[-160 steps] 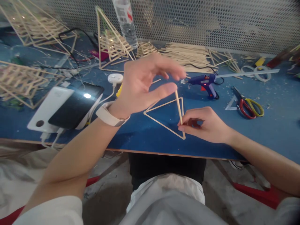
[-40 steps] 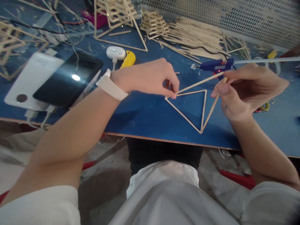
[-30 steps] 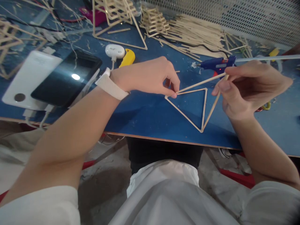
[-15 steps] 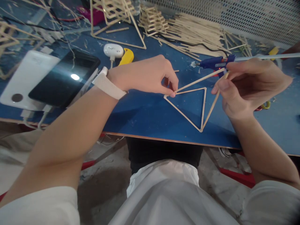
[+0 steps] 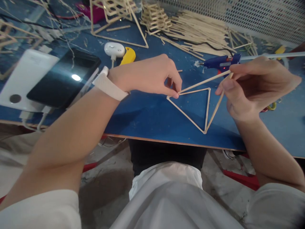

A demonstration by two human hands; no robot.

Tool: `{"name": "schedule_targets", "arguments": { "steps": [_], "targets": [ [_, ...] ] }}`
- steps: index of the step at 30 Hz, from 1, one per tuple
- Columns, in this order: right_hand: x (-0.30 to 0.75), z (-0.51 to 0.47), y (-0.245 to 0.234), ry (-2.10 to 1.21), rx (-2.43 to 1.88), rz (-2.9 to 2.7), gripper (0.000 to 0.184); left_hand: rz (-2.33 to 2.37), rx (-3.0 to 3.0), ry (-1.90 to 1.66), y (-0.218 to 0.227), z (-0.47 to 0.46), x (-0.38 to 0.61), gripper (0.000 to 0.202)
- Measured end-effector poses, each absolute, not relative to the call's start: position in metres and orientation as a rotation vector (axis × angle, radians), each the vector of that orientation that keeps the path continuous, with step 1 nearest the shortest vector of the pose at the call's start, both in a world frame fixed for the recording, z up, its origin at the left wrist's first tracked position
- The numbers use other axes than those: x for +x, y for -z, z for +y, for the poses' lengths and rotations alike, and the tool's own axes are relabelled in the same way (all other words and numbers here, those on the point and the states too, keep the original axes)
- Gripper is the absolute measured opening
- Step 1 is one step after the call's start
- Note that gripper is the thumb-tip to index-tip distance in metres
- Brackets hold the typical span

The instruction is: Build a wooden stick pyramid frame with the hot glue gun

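A flat triangle of thin wooden sticks (image 5: 188, 116) lies on the blue table (image 5: 147, 117). My left hand (image 5: 152, 74) pinches the foot of a raised stick (image 5: 202, 82) at the triangle's left corner. My right hand (image 5: 252, 87) is closed on the upper ends of that stick and of a second raised stick (image 5: 215, 106), which rises from the near corner. The two sticks meet at my right fingertips, above the triangle.
A blue glue gun (image 5: 220, 62) lies just behind my right hand. Loose sticks (image 5: 202, 31) are piled at the back, with stick-built frames (image 5: 114, 12) beside them. A phone (image 5: 63, 78) on a white power bank (image 5: 21, 79), a white charger (image 5: 114, 49) and a yellow cutter (image 5: 128, 55) lie left.
Since five seconds ago the left hand came down to pinch the left corner and the right hand rose holding two stick ends. Over the last second both hands barely move.
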State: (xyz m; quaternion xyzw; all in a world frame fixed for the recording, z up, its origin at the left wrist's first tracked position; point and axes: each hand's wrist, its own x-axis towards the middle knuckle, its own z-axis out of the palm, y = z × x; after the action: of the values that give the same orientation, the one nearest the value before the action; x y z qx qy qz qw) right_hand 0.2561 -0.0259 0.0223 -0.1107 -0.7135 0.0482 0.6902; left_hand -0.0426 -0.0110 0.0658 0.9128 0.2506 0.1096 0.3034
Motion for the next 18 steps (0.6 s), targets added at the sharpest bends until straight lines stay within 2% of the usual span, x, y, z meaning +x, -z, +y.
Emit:
{"name": "schedule_targets", "arguments": {
  "steps": [6, 18],
  "targets": [
    [0.258, -0.024, -0.023, -0.084, -0.242, -1.598, 0.041, 0.680, 2.453, -0.260, -0.069, -0.013, -0.042, 0.030],
    [0.261, -0.013, -0.028, 0.000, -0.146, -1.695, 0.044, 0.681, 2.474, -0.234, -0.072, -0.013, -0.043, 0.030]
  ]
}}
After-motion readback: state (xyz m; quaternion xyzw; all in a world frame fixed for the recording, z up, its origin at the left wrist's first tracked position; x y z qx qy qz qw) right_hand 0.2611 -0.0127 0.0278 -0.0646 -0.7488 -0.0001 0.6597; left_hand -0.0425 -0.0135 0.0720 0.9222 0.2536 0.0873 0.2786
